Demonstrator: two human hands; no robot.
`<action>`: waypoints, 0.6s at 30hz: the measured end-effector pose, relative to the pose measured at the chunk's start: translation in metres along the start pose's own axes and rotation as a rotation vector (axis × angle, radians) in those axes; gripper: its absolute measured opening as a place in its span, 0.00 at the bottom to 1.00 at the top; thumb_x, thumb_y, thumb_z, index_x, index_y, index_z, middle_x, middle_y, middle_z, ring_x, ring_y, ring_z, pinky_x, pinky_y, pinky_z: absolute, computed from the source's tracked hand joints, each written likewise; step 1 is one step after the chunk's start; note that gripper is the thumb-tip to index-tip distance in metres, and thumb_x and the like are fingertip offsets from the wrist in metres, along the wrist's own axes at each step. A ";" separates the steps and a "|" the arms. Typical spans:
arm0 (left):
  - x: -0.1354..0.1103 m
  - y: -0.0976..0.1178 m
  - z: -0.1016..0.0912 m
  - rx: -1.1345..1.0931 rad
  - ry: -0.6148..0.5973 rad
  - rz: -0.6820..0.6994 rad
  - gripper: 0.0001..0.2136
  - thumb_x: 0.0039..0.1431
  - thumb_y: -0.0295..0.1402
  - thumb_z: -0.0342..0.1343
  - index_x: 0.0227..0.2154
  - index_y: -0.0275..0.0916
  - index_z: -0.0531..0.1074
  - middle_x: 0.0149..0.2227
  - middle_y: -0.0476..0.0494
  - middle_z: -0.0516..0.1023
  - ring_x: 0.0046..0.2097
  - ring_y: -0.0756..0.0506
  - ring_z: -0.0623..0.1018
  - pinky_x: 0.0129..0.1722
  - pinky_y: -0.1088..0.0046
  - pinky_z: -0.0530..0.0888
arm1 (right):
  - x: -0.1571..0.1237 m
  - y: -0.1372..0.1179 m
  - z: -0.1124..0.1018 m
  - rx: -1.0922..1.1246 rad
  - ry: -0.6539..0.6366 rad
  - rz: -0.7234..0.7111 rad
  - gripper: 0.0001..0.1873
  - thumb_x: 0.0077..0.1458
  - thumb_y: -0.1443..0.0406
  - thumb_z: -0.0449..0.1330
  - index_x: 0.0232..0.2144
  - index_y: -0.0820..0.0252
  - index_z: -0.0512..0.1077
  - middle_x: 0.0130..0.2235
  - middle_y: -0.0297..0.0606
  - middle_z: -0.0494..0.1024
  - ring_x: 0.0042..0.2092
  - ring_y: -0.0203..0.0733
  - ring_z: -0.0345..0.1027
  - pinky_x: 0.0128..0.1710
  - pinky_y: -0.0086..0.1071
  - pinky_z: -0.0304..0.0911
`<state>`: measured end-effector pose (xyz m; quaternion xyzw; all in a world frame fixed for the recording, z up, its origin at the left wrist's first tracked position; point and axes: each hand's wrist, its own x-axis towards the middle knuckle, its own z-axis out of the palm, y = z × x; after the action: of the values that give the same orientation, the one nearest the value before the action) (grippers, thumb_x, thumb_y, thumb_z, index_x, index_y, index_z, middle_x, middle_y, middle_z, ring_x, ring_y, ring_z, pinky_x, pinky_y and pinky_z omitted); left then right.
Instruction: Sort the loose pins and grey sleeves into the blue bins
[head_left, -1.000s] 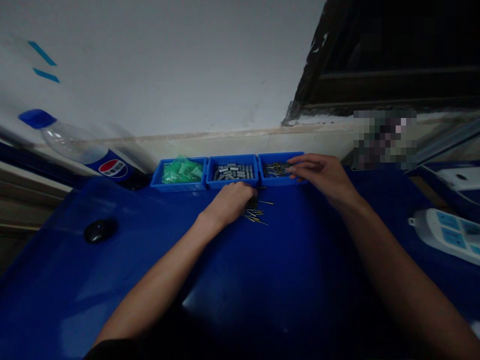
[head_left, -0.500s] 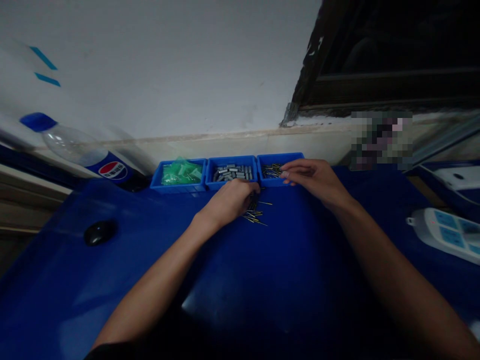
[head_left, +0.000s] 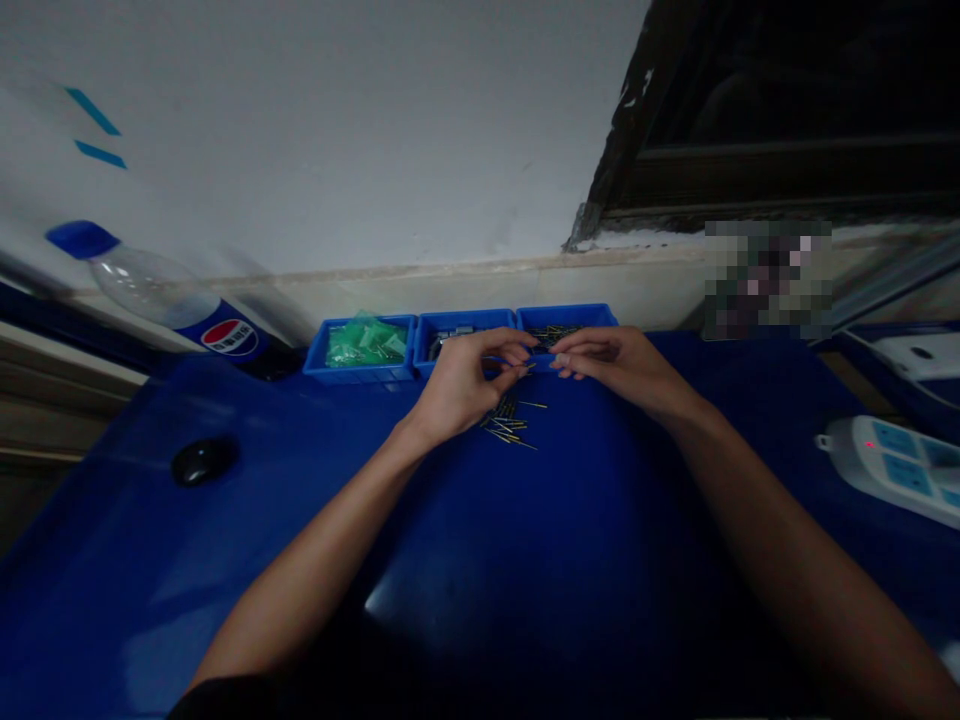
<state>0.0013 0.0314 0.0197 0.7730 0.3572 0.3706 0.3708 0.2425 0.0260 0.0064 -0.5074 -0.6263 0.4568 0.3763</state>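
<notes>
My left hand [head_left: 465, 380] is raised just above a small heap of thin gold pins [head_left: 511, 420] on the blue table [head_left: 525, 560]. Its fingers pinch together on something small that I cannot make out. My right hand [head_left: 611, 360] meets it fingertip to fingertip, also pinched, in front of the right blue bin [head_left: 596, 315] of pins. The middle blue bin [head_left: 450, 325] with grey metal pieces lies partly behind my left hand. What either hand holds is too small to name.
A left blue bin [head_left: 330, 370] holds green plastic bags. A Pepsi bottle [head_left: 172, 300] lies at the far left by the wall. A black round knob [head_left: 201, 460] sits on the table's left. A white power strip [head_left: 892, 465] lies at the right.
My left hand lifted off the pin heap and pinched. My right hand drew back from the right bin toward the left hand until the fingertips met.
</notes>
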 end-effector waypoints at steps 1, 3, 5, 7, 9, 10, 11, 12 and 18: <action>0.000 0.000 0.000 -0.021 0.028 -0.015 0.14 0.61 0.26 0.61 0.50 0.33 0.79 0.40 0.40 0.85 0.41 0.47 0.84 0.43 0.71 0.82 | 0.000 -0.001 0.000 0.004 -0.012 0.003 0.11 0.52 0.57 0.71 0.37 0.53 0.84 0.32 0.38 0.86 0.36 0.45 0.80 0.39 0.40 0.73; 0.001 -0.001 0.000 -0.047 0.050 -0.038 0.14 0.62 0.28 0.62 0.50 0.33 0.78 0.39 0.41 0.84 0.39 0.47 0.84 0.42 0.71 0.82 | -0.001 -0.004 0.000 0.029 -0.041 0.021 0.12 0.52 0.58 0.72 0.38 0.53 0.84 0.33 0.38 0.86 0.37 0.46 0.80 0.41 0.40 0.74; 0.002 -0.002 0.000 -0.073 0.034 -0.051 0.13 0.62 0.29 0.61 0.50 0.34 0.77 0.36 0.43 0.84 0.37 0.48 0.84 0.40 0.72 0.82 | -0.003 -0.007 0.000 0.069 -0.073 0.049 0.13 0.50 0.60 0.72 0.40 0.53 0.84 0.35 0.38 0.87 0.39 0.46 0.81 0.44 0.41 0.74; 0.002 -0.002 0.000 -0.109 0.008 -0.054 0.13 0.63 0.28 0.60 0.50 0.34 0.76 0.35 0.44 0.83 0.35 0.48 0.84 0.39 0.72 0.82 | -0.004 -0.010 0.001 0.106 -0.096 0.077 0.15 0.48 0.62 0.73 0.41 0.53 0.84 0.36 0.38 0.87 0.40 0.46 0.82 0.45 0.40 0.74; 0.002 -0.002 0.001 -0.142 -0.017 -0.052 0.13 0.63 0.27 0.60 0.50 0.34 0.74 0.35 0.45 0.82 0.35 0.49 0.84 0.39 0.72 0.82 | -0.005 -0.011 0.003 0.132 -0.110 0.098 0.16 0.47 0.63 0.74 0.41 0.53 0.85 0.36 0.38 0.87 0.40 0.46 0.82 0.45 0.41 0.74; 0.001 -0.002 0.002 -0.155 -0.026 -0.052 0.13 0.62 0.27 0.60 0.50 0.35 0.73 0.36 0.45 0.82 0.35 0.49 0.84 0.39 0.72 0.82 | -0.005 -0.011 0.003 0.143 -0.118 0.107 0.16 0.46 0.63 0.74 0.41 0.53 0.85 0.36 0.38 0.87 0.39 0.46 0.82 0.45 0.41 0.75; 0.001 -0.003 0.002 -0.164 -0.033 -0.053 0.13 0.62 0.27 0.60 0.50 0.35 0.72 0.36 0.46 0.81 0.35 0.49 0.85 0.39 0.73 0.82 | -0.005 -0.011 0.004 0.155 -0.126 0.114 0.16 0.46 0.63 0.74 0.40 0.53 0.85 0.36 0.38 0.87 0.39 0.46 0.82 0.45 0.41 0.75; 0.001 -0.003 0.003 -0.170 -0.037 -0.056 0.13 0.62 0.27 0.60 0.49 0.36 0.70 0.37 0.46 0.81 0.35 0.49 0.85 0.38 0.73 0.82 | -0.005 -0.010 0.005 0.168 -0.134 0.121 0.15 0.46 0.63 0.74 0.39 0.52 0.85 0.36 0.38 0.87 0.39 0.46 0.82 0.45 0.42 0.75; 0.000 -0.003 0.004 -0.204 -0.051 -0.060 0.14 0.61 0.28 0.62 0.45 0.39 0.64 0.36 0.48 0.79 0.33 0.49 0.84 0.36 0.73 0.82 | -0.006 -0.008 0.010 0.198 -0.149 0.122 0.11 0.46 0.61 0.75 0.35 0.54 0.85 0.34 0.37 0.87 0.37 0.44 0.81 0.44 0.40 0.75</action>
<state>0.0041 0.0314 0.0153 0.7293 0.3312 0.3739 0.4675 0.2321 0.0179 0.0112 -0.4697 -0.5722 0.5750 0.3484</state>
